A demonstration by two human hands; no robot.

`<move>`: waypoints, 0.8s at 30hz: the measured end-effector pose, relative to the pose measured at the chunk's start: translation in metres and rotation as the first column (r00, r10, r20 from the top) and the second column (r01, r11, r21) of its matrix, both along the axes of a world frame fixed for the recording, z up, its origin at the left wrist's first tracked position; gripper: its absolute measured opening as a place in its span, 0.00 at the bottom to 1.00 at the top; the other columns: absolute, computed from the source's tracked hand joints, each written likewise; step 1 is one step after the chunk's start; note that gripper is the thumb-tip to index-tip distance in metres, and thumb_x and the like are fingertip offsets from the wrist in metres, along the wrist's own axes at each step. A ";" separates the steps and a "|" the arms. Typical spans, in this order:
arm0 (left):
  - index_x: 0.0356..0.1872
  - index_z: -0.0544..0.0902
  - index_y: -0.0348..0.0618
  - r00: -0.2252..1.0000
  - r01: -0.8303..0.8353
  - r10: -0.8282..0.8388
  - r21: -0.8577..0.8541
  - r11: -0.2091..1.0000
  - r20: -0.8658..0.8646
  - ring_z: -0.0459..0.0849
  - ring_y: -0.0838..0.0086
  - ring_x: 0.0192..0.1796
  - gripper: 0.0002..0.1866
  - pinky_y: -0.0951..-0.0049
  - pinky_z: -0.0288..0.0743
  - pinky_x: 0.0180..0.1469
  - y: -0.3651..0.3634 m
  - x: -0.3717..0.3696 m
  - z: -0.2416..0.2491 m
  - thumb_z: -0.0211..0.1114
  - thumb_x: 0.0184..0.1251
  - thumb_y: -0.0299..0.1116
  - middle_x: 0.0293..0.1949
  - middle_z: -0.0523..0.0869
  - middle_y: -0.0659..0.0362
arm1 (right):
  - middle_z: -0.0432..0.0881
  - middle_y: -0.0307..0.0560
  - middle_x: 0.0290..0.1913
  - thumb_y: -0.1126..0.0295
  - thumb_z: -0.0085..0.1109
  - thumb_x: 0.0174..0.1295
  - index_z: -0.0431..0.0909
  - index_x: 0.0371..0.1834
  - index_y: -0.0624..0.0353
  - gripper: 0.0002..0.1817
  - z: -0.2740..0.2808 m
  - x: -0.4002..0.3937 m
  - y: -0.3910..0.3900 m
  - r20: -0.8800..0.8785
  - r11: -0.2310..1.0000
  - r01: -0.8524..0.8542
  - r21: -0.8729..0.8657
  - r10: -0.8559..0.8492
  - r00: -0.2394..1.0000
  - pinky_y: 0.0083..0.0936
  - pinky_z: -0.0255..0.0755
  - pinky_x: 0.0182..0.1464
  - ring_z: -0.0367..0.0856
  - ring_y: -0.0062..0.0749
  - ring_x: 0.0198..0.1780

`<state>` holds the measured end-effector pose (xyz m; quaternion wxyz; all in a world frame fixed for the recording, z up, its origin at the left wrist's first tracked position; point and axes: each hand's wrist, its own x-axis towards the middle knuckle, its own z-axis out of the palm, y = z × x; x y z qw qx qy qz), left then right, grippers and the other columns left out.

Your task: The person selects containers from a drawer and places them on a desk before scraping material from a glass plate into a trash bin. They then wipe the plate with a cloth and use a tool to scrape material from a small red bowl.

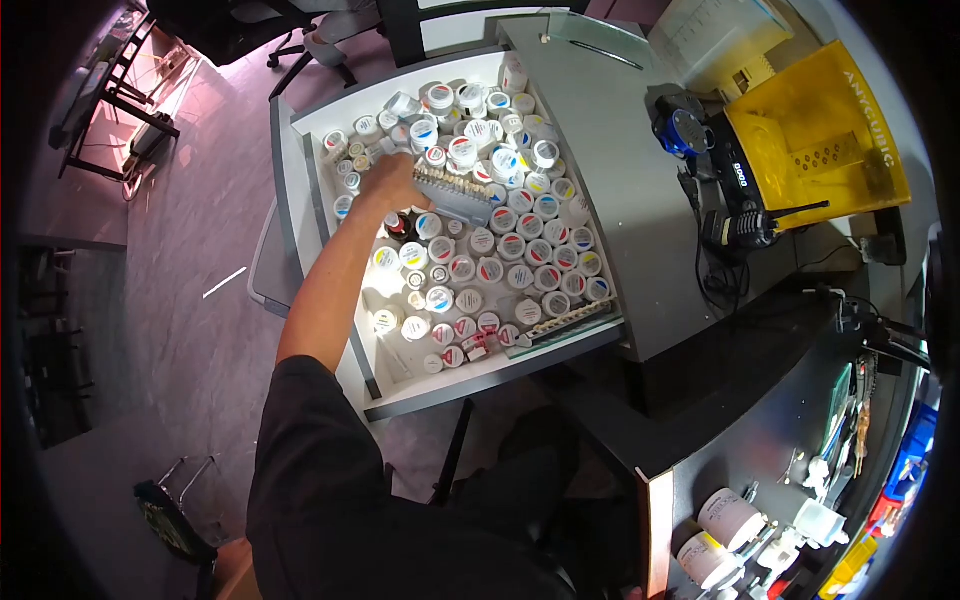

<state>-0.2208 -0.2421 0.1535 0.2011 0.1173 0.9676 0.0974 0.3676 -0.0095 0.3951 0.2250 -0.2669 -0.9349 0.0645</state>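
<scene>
My left hand (pixel 397 185) reaches over the open white drawer (pixel 382 384) and is closed on a grey holder (pixel 455 203) with a row of small cream-coloured pieces along its top. The holder is above the many round white-lidded jars (pixel 512 246), whose labels are marked red, blue or yellow. A dark red bottle (pixel 398 226) stands just below my fingers. At the drawer's front right lies a second strip (pixel 570 318) with similar cream pieces. Some fingers are hidden by the hand and holder. My right hand does not show.
Right of the drawer is a grey cabinet top (pixel 625 200) with a yellow bin (pixel 815 130), a black radio (pixel 745 230) and cables. Lower right, a dark bench holds white tubs (pixel 730 517) and tools. An office chair (pixel 310 50) stands behind; bare skin (pixel 236 571) shows at lower left.
</scene>
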 end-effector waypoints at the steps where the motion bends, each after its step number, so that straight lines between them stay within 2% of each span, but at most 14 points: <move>1: 0.44 0.85 0.33 0.998 0.018 -0.014 0.074 0.997 -0.054 0.89 0.52 0.49 0.33 0.58 0.82 0.52 -0.007 -0.001 -0.005 0.86 0.38 0.45 0.42 0.90 0.46 | 0.59 0.35 0.15 0.65 0.75 0.60 0.61 0.18 0.52 0.26 0.001 0.001 -0.001 0.006 1.000 0.003 -0.002 -0.003 1.000 0.24 0.51 0.18 0.57 0.23 0.15; 4: 0.40 0.85 0.33 0.992 0.109 -0.118 0.179 0.978 0.044 0.89 0.54 0.43 0.29 0.58 0.80 0.46 -0.025 -0.019 -0.011 0.86 0.40 0.43 0.38 0.90 0.47 | 0.59 0.35 0.15 0.66 0.75 0.60 0.61 0.18 0.52 0.26 0.003 0.005 -0.003 0.024 1.000 0.017 -0.009 -0.017 1.000 0.24 0.50 0.19 0.57 0.23 0.15; 5: 0.28 0.77 0.34 0.983 0.183 -0.178 0.354 0.917 -0.047 0.76 0.71 0.27 0.20 0.66 0.70 0.34 -0.033 -0.017 -0.011 0.83 0.47 0.33 0.24 0.81 0.56 | 0.58 0.35 0.15 0.66 0.75 0.60 0.62 0.18 0.52 0.26 0.006 0.007 -0.004 0.045 0.999 0.034 -0.015 -0.034 0.998 0.24 0.50 0.19 0.57 0.23 0.15; 8: 0.25 0.73 0.36 0.972 0.045 -0.164 0.556 0.830 0.167 0.73 0.78 0.28 0.19 0.69 0.68 0.32 -0.039 -0.011 0.020 0.80 0.49 0.29 0.22 0.77 0.60 | 0.59 0.36 0.15 0.66 0.73 0.61 0.62 0.18 0.52 0.25 0.003 0.004 -0.004 0.016 1.000 0.016 -0.004 -0.016 1.000 0.23 0.51 0.19 0.57 0.23 0.15; 9: 0.25 0.70 0.38 0.978 0.092 -0.178 0.547 0.832 0.106 0.69 0.81 0.27 0.19 0.71 0.65 0.30 -0.038 -0.004 0.033 0.78 0.53 0.27 0.21 0.74 0.64 | 0.59 0.36 0.15 0.66 0.73 0.61 0.62 0.18 0.52 0.25 0.003 0.003 -0.004 0.013 1.000 0.015 0.000 -0.015 1.000 0.23 0.52 0.19 0.57 0.23 0.15; 12: 0.29 0.79 0.32 0.964 0.130 -0.232 0.538 0.833 0.127 0.79 0.70 0.29 0.18 0.65 0.72 0.36 -0.024 0.012 0.049 0.80 0.52 0.34 0.24 0.81 0.53 | 0.59 0.36 0.15 0.67 0.71 0.62 0.62 0.18 0.52 0.24 0.003 0.003 -0.003 0.011 1.000 0.010 0.002 -0.010 1.000 0.22 0.53 0.19 0.57 0.23 0.15; 13: 0.27 0.75 0.32 0.946 0.255 -0.323 0.535 0.806 0.035 0.74 0.68 0.27 0.20 0.62 0.69 0.34 -0.011 0.022 0.053 0.79 0.53 0.35 0.22 0.77 0.52 | 0.59 0.36 0.15 0.67 0.71 0.62 0.62 0.18 0.52 0.24 0.002 0.003 -0.004 0.008 1.000 0.006 0.001 -0.006 1.000 0.22 0.53 0.19 0.57 0.23 0.15; 14: 0.25 0.73 0.32 0.970 0.056 -0.195 0.647 0.760 0.145 0.71 0.65 0.26 0.22 0.60 0.67 0.34 0.009 0.052 0.068 0.79 0.54 0.36 0.21 0.73 0.51 | 0.59 0.36 0.15 0.67 0.70 0.63 0.62 0.18 0.53 0.23 0.002 0.003 -0.004 0.008 1.000 0.005 -0.001 -0.005 1.000 0.22 0.53 0.20 0.57 0.23 0.15; 15: 0.26 0.73 0.32 0.947 0.249 -0.319 0.697 0.673 -0.031 0.73 0.64 0.27 0.23 0.61 0.69 0.34 0.018 0.057 0.037 0.79 0.53 0.39 0.22 0.75 0.50 | 0.59 0.36 0.16 0.67 0.70 0.63 0.62 0.18 0.53 0.23 0.003 0.004 -0.004 0.001 1.000 0.003 0.002 -0.003 1.000 0.22 0.53 0.20 0.57 0.23 0.15; 16: 0.28 0.76 0.32 0.948 0.255 -0.317 0.605 0.754 -0.004 0.78 0.63 0.29 0.22 0.61 0.72 0.35 0.034 0.074 0.037 0.80 0.53 0.40 0.24 0.77 0.50 | 0.59 0.37 0.16 0.67 0.69 0.63 0.62 0.18 0.53 0.23 0.002 0.004 -0.004 0.002 1.000 0.001 0.001 -0.001 1.000 0.21 0.54 0.20 0.57 0.23 0.15; 17: 0.29 0.78 0.33 0.942 0.284 -0.334 0.605 0.744 -0.031 0.82 0.63 0.30 0.22 0.62 0.75 0.36 0.050 0.088 0.014 0.80 0.54 0.41 0.26 0.81 0.49 | 0.59 0.37 0.16 0.67 0.69 0.64 0.63 0.18 0.53 0.23 0.002 0.004 -0.003 0.001 1.000 0.001 0.007 -0.001 1.000 0.21 0.54 0.20 0.57 0.24 0.15; 18: 0.30 0.81 0.34 0.937 0.013 -0.236 0.647 0.762 0.259 0.85 0.61 0.33 0.21 0.61 0.77 0.37 0.063 0.105 0.010 0.81 0.54 0.41 0.29 0.84 0.48 | 0.59 0.37 0.16 0.68 0.68 0.64 0.63 0.19 0.53 0.23 0.002 0.004 -0.004 0.002 1.000 0.000 0.009 0.000 1.000 0.21 0.54 0.20 0.57 0.24 0.15; 21: 0.36 0.86 0.33 0.940 0.111 -0.301 0.692 0.713 0.159 0.87 0.55 0.31 0.19 0.58 0.79 0.37 0.083 0.138 -0.021 0.79 0.56 0.41 0.30 0.88 0.46 | 0.60 0.37 0.16 0.68 0.67 0.65 0.63 0.19 0.53 0.22 0.002 0.005 -0.002 0.000 1.000 -0.005 0.014 0.005 1.000 0.20 0.55 0.20 0.58 0.24 0.15; 24: 0.33 0.86 0.32 0.906 0.222 -0.381 0.555 0.802 0.187 0.85 0.57 0.29 0.18 0.58 0.77 0.36 0.091 0.147 -0.004 0.76 0.61 0.41 0.28 0.86 0.45 | 0.60 0.37 0.16 0.68 0.65 0.66 0.63 0.19 0.54 0.21 0.001 0.005 0.000 -0.005 1.000 -0.015 0.013 0.015 1.000 0.20 0.56 0.21 0.58 0.24 0.16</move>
